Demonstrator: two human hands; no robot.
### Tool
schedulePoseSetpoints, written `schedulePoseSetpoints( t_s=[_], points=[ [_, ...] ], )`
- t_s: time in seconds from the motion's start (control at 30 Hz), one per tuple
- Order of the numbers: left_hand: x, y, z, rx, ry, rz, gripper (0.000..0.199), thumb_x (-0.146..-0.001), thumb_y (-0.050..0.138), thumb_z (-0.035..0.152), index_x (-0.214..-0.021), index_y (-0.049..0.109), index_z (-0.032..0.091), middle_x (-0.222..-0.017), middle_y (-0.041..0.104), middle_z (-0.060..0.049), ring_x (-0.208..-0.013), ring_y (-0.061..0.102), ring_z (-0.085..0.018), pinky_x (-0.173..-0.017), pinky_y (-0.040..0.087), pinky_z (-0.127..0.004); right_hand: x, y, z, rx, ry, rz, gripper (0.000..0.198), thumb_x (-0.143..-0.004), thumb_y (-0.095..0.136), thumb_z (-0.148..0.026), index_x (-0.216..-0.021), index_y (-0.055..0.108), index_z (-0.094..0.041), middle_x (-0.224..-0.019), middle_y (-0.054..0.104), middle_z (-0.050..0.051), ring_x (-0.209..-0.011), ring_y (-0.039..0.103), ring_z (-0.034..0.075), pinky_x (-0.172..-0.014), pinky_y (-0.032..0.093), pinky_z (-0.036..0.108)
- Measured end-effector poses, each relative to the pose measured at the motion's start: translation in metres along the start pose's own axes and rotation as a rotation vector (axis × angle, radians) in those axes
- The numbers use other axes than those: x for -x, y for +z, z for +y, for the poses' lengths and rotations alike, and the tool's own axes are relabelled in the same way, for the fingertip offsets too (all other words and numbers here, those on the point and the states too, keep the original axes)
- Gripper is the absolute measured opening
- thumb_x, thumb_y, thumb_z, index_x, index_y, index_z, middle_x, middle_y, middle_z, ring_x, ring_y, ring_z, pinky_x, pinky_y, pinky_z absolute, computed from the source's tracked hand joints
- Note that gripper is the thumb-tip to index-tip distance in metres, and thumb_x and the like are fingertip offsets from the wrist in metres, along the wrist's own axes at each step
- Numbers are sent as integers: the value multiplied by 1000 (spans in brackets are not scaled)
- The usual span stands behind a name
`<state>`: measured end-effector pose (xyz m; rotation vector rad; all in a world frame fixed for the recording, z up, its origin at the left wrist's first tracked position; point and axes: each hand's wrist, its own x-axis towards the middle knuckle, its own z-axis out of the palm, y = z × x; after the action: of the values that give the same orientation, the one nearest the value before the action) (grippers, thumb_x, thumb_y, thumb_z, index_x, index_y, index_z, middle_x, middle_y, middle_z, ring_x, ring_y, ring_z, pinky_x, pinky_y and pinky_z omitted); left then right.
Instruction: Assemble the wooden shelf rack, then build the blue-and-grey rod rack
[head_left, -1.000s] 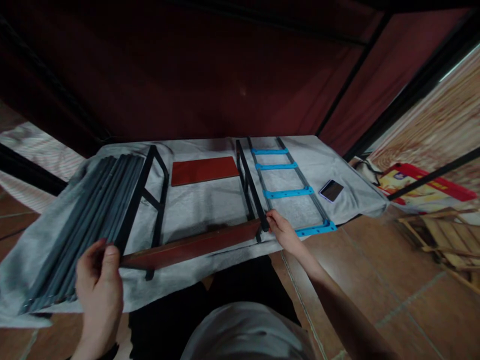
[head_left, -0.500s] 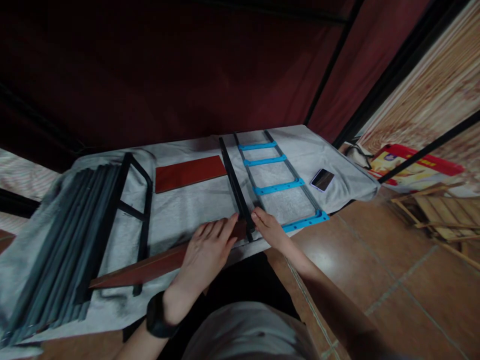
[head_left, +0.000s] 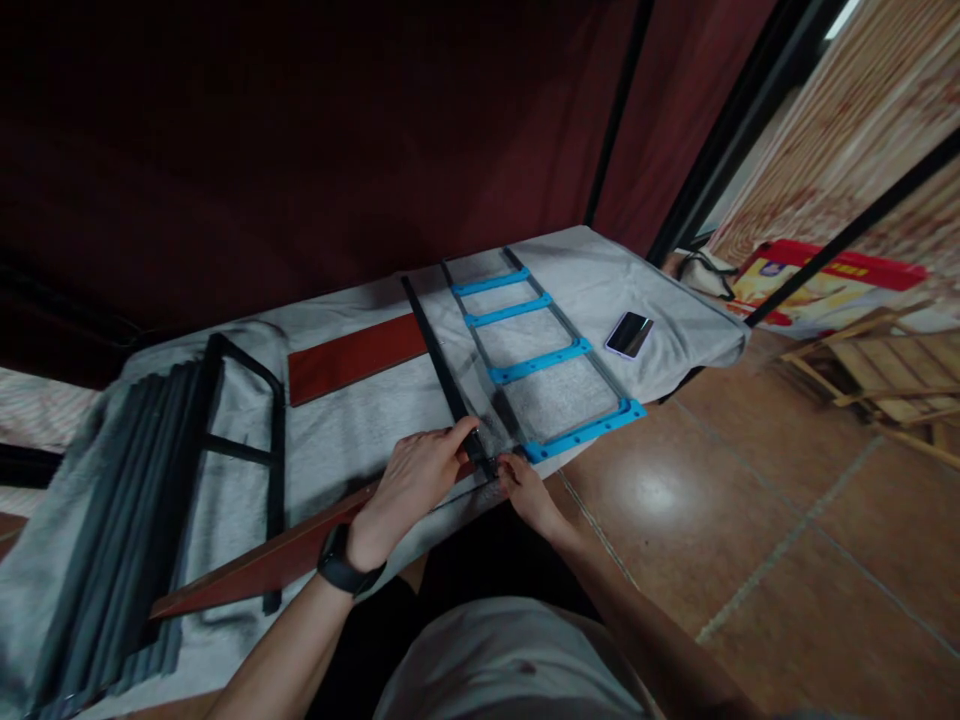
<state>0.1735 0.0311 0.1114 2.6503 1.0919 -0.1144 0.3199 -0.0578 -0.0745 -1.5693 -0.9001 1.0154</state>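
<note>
Table under grey cloth; along its near edge, a brown board meets a black side frame. Left hand clasps the frame's near end, ideally steady and square; right hand bunches fingertips outside, its hold unclear.

The person has on a pale grey top with soft folds and black trousers. A wide, smooth black band, like a watch, goes around the left wrist. The left hand and right hand are bare, and so is the left forearm.
</note>
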Motion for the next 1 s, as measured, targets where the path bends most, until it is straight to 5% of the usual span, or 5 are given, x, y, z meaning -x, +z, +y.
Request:
schedulePoseSetpoints(
  t_s=[0.23,1.0],
  points=[
    [0,-2,1,7,2,-10,47,-92,44,20,-137,49,32,-99,75,-4,-90,70,-24,-74,43,-30,-14,11,2,-302,165,29,22,-73,66,-43,-80,64,-23,-69,58,-3,-55,53,12,-56,45,27],
    [4,1,0,64,-11,-64,39,-91,50,35,-130,52,35,-101,75,1,-91,72,-23,-69,42,-28,-2,29,1,-661,306,103,44,-60,81,-54,-69,51,-23,-62,57,-4,-60,61,16,-56,56,31]
  ],
)
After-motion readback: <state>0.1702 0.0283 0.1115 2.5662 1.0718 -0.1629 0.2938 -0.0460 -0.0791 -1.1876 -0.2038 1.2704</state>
